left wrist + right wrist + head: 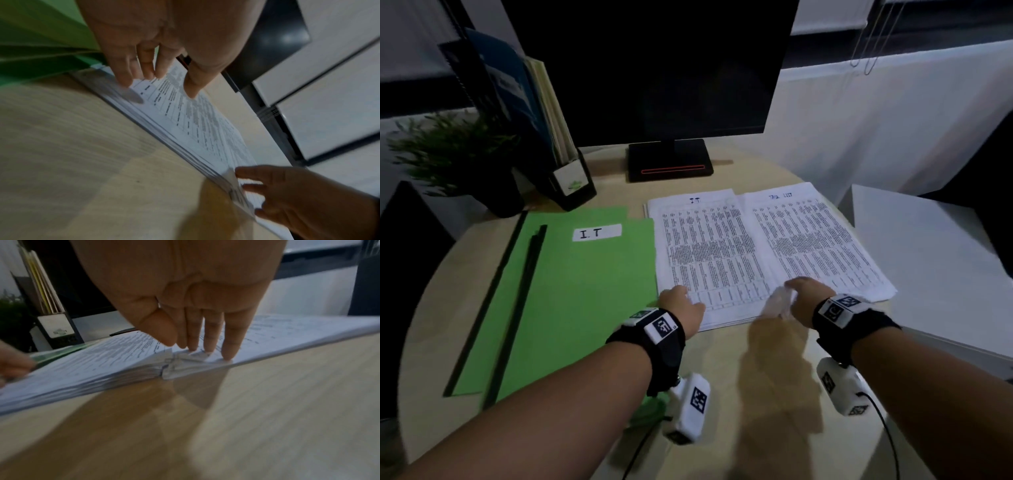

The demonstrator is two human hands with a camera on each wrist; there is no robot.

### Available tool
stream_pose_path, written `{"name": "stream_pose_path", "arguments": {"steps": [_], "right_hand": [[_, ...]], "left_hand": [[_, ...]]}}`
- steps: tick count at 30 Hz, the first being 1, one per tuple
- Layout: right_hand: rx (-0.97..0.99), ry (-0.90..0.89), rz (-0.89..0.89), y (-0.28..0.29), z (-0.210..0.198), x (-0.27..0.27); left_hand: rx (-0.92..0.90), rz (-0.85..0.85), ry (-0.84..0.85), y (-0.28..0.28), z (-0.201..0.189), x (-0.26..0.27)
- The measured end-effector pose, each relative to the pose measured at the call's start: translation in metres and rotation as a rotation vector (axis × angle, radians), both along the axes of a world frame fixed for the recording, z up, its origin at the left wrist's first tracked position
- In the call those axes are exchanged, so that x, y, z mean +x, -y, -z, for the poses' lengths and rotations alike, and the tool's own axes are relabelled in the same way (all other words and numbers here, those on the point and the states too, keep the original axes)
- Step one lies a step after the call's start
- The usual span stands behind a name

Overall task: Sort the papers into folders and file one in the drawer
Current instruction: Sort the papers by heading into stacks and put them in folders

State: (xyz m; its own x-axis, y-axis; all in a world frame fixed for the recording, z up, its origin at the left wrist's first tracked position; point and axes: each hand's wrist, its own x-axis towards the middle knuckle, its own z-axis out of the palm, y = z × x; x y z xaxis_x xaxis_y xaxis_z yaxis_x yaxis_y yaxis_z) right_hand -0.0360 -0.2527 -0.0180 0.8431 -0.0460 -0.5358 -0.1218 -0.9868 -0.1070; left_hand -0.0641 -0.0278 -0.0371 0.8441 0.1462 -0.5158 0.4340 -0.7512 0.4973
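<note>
Green folder (571, 291) labelled "I.T" lies left of papers (739, 253) headed "I T" and "TASK LIST"; left hand (681, 305) rests flat, fingers relaxed; right hand (804, 294) pinches a page corner.

Dark monitor (654, 65) is standing at the back of the round wooden table (774, 394) on a black base (670, 161). Potted plant (458, 154) is sitting far left, just beside a black file holder (570, 178) carrying upright booklets (517, 92).
</note>
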Motion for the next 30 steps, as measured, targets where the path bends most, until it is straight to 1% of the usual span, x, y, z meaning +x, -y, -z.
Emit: {"name": "stream_pose_path", "arguments": {"steps": [2, 4, 8, 13, 18, 23, 25, 28, 30], "right_hand": [[0.004, -0.069, -0.031, 0.003, 0.002, 0.006], [-0.005, -0.096, -0.068, 0.004, 0.004, 0.009], [-0.039, -0.063, -0.171, 0.006, 0.01, 0.011], [-0.005, -0.048, -0.214, 0.009, 0.018, 0.012], [0.002, -0.062, -0.241, 0.011, 0.02, 0.015], [0.033, -0.068, -0.242, 0.014, 0.018, 0.018], [0.033, -0.058, -0.245, 0.015, 0.018, 0.018], [0.037, -0.061, -0.247, 0.014, 0.018, 0.018], [0.039, -0.067, -0.245, 0.014, 0.017, 0.017]], "left_hand": [[0.1, -0.064, -0.048, 0.001, 0.007, 0.005], [0.171, -0.116, -0.078, 0.002, 0.01, 0.008], [0.276, -0.154, -0.079, 0.006, 0.013, 0.012], [0.285, -0.167, -0.122, 0.01, 0.01, 0.014], [0.293, -0.194, -0.123, 0.009, 0.01, 0.018], [0.269, -0.282, -0.182, 0.003, 0.006, 0.024], [0.277, -0.272, -0.197, 0.001, 0.004, 0.026], [0.275, -0.247, -0.159, 0.004, 0.005, 0.031], [0.27, -0.235, -0.168, 0.006, 0.005, 0.034]]}}
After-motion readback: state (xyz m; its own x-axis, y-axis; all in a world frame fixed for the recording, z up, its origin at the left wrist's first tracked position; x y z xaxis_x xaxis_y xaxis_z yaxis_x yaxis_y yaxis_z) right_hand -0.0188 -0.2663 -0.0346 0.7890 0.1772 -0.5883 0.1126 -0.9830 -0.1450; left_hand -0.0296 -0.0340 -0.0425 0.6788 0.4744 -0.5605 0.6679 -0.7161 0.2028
